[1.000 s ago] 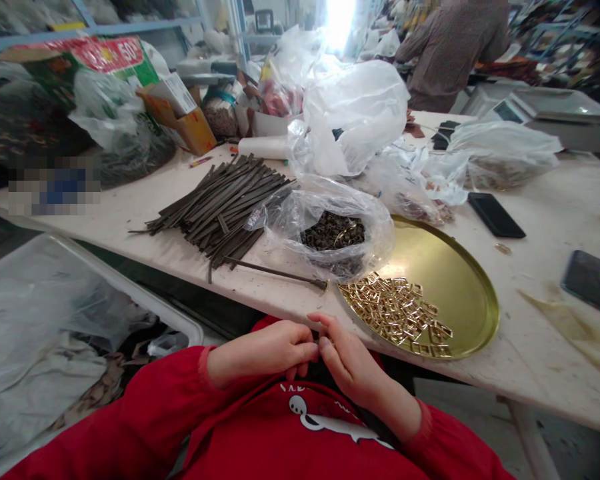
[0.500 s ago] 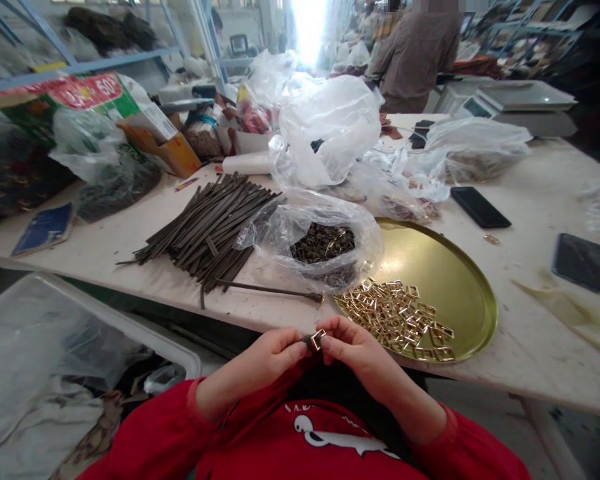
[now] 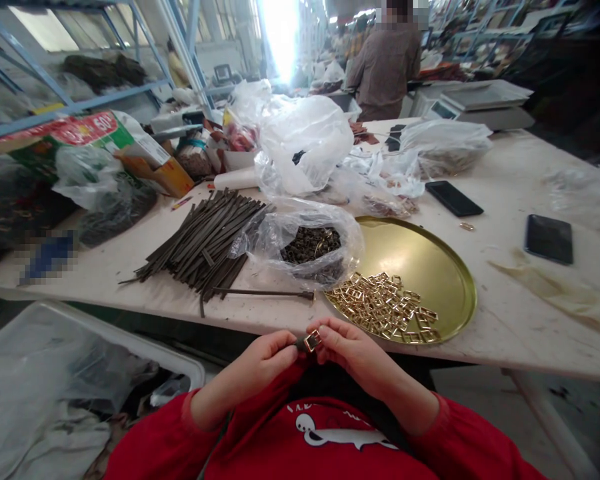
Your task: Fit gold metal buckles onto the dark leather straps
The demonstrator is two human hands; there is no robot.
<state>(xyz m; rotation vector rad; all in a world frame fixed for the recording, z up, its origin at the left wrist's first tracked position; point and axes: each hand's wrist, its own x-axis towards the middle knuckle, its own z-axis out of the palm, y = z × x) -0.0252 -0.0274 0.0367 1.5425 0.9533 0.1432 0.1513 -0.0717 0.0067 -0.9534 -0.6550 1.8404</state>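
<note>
A gold buckle [image 3: 312, 341] sits between my hands in front of the table edge, with a short dark strap piece [image 3: 301, 343] at its left side. My left hand [image 3: 273, 355] pinches the dark strap. My right hand [image 3: 341, 343] holds the buckle at its right side. Beyond them, a gold tray [image 3: 430, 267] bears a heap of gold buckles [image 3: 380, 303]. A clear bag [image 3: 350, 233] of small dark loops [image 3: 313, 245] stands left of the tray. One dark strap [image 3: 260, 293] lies near the table edge, beside a pile of dark strips [image 3: 200, 240].
Two black phones [image 3: 454, 198] [image 3: 549, 239] lie on the table [image 3: 510, 280] at the right. White plastic bags [image 3: 305, 140] and a scale [image 3: 485, 107] are farther back. A plastic-lined bin [image 3: 30, 360] stands at lower left. A person [image 3: 387, 67] stands beyond the table.
The view has tilted up and shifted, so the table things sit farther left in it. The buckle has turned a little between my fingers, and both hands keep their hold.
</note>
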